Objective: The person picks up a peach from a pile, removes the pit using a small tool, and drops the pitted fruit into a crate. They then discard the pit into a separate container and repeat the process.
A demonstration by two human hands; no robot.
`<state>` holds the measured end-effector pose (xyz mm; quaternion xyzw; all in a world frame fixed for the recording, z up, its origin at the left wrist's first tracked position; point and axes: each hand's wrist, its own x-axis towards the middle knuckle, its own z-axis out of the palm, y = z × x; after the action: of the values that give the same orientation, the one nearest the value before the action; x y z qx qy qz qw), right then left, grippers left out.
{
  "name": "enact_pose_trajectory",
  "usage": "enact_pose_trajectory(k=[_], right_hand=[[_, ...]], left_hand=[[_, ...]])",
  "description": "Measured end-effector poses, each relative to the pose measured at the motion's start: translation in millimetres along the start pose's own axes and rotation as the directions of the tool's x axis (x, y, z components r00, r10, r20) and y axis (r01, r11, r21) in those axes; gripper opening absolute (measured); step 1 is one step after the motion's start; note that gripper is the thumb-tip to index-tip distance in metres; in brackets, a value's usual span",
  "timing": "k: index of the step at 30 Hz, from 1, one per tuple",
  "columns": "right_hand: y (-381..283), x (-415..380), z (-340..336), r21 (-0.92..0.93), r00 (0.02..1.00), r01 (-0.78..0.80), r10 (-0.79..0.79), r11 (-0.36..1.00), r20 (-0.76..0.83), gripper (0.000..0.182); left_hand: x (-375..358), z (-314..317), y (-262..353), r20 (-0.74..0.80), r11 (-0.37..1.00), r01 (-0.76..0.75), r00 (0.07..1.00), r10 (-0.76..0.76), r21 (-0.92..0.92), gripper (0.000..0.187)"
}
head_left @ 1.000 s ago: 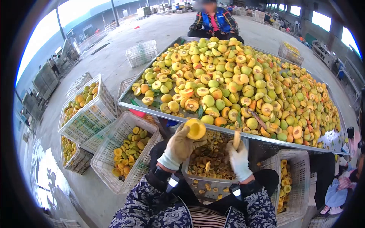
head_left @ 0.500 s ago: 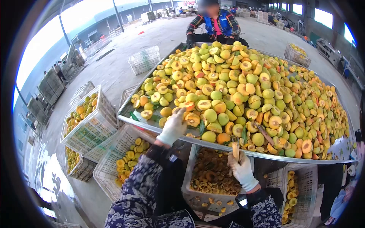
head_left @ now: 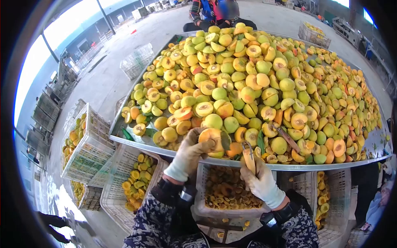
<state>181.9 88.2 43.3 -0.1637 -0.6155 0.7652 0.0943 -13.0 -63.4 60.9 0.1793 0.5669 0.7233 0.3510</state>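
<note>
My left hand (head_left: pixel 186 157), in a whitish glove, grips a halved fruit (head_left: pixel 210 139) with its cut face and pit showing, at the table's front edge. A green leaf lies against that fruit. In my gloved right hand (head_left: pixel 260 180) is a wooden-handled tool (head_left: pixel 249 159), whose small metal loop points up, a little right of the fruit. Yellow-green and orange fruits, many halved, are heaped on the metal table (head_left: pixel 289 167). Among them lies another brown-handled tool (head_left: pixel 288 139).
Below the table edge stands a bin (head_left: pixel 199 194) of dark fruit pieces. Plastic crates (head_left: pixel 93 161) of fruit are at the left, another crate (head_left: pixel 337 198) at the lower right. A person (head_left: pixel 213 14) sits beyond the table.
My left hand has come back from the pile with a halved fruit and sits nearer the tool. My right hand still holds the tool. The view has tilted down.
</note>
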Motion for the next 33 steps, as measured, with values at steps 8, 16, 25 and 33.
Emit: enact_pose_trajectory(k=[8, 16, 25, 33], right_hand=[[-19.6, 32.1, -44.3, -0.792, 0.776, 0.12, -0.554, 0.599, -0.302, 0.03], [-12.7, 61.1, -107.3, -0.94, 0.868, -0.341, -0.381, 0.006, -0.318, 0.032], [-26.5, 33.3, -63.1, -0.941, 0.828, 0.152, -0.559, 0.303, -0.046, 0.025], [-23.9, 25.8, 9.1, -0.557, 0.974, 0.155, -0.221, 0.816, -0.053, 0.021]], left_hand=[[20.3, 33.5, -59.8, 0.099, 0.978, -0.055, 0.992, 0.076, -0.199, 0.035], [39.3, 35.1, -44.3, 0.217, 0.678, 0.221, 0.972, -0.092, -0.701, 0.045], [21.4, 32.8, -25.7, 0.206, 0.834, 0.059, 0.976, 0.067, -0.548, 0.06], [22.0, 36.7, -32.6, 0.225, 0.724, 0.16, 0.974, -0.008, -0.671, 0.062]])
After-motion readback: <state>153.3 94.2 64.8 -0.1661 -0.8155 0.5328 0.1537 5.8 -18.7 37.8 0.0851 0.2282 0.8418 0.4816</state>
